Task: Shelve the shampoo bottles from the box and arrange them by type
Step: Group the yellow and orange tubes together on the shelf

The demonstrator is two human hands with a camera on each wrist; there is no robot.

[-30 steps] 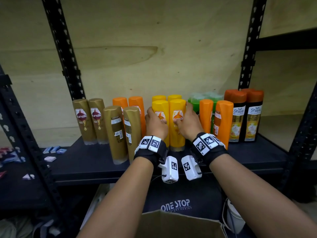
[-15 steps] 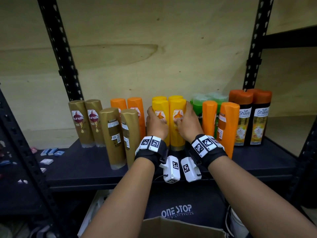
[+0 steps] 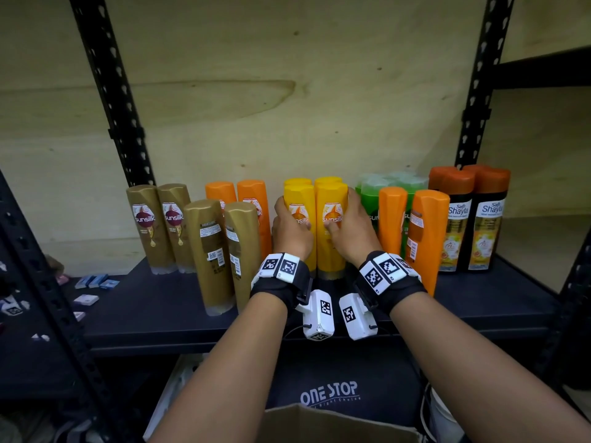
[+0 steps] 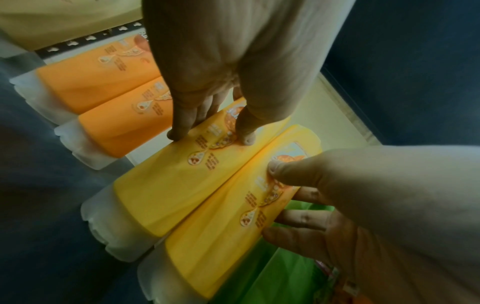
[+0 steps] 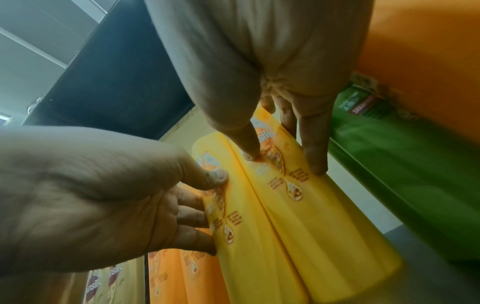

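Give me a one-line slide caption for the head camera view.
Left hand and right hand grip two front yellow plastic shampoo bottles standing among sorted bottles on the black metal shelf.

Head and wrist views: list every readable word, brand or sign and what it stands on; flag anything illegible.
"sunsilk": two rear gold bottles.
"sunsilk", partly covered by the left hand and right hand: two front yellow bottles.
"Safi Shayla": two dark bottles.
"ONE STOP": dark bag under the shelf; its subline is too small.
"SHAMPOO", cut off: green bottle.
Back labels on the front gold bottles, barcodes, small print: unreadable.
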